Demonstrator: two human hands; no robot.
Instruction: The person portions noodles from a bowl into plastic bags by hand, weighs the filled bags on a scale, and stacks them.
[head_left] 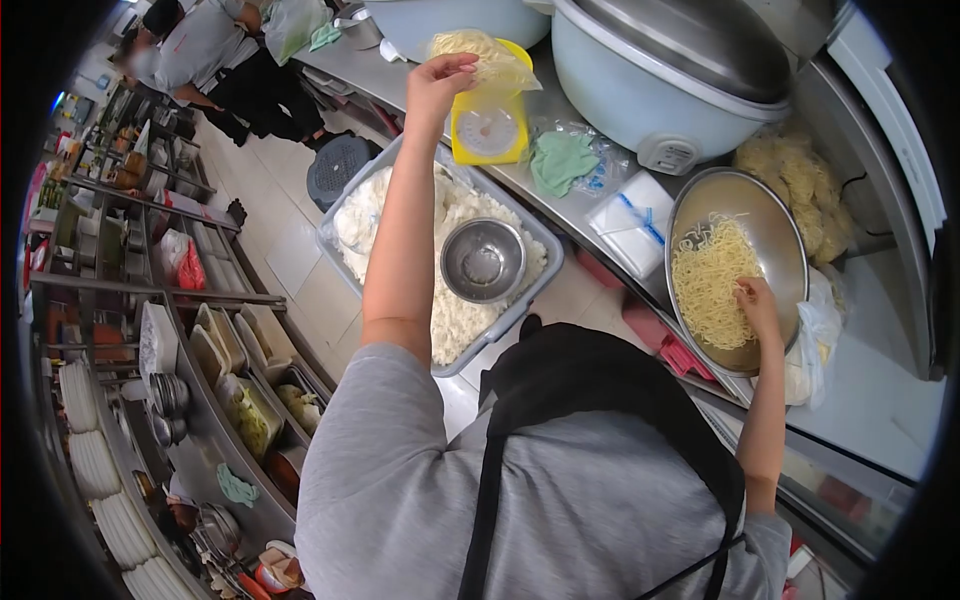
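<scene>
My left hand (pixel 444 82) reaches far forward, its fingers pinched at the near side of a clear plastic bag of noodles (pixel 485 62). That bag rests on top of a yellow dial scale (pixel 490 130). On the right, a wide steel bowl (pixel 790 235) sits tilted on the counter, holding a heap of thin yellow noodles (pixel 712 280). My right hand (pixel 758 305) is inside the bowl with curled fingers on the noodles; its fingertips are partly hidden among the strands. A stack of clear plastic bags (pixel 630 222) lies between scale and bowl.
Large rice cookers (pixel 640 90) stand behind the scale, beside a green cloth (pixel 563 162). More bagged noodles (pixel 800 190) lie behind the bowl. Below my left arm is a tub of white rice (pixel 460 340) with a metal bowl (pixel 484 260). Another person (pixel 205 50) stands at far left.
</scene>
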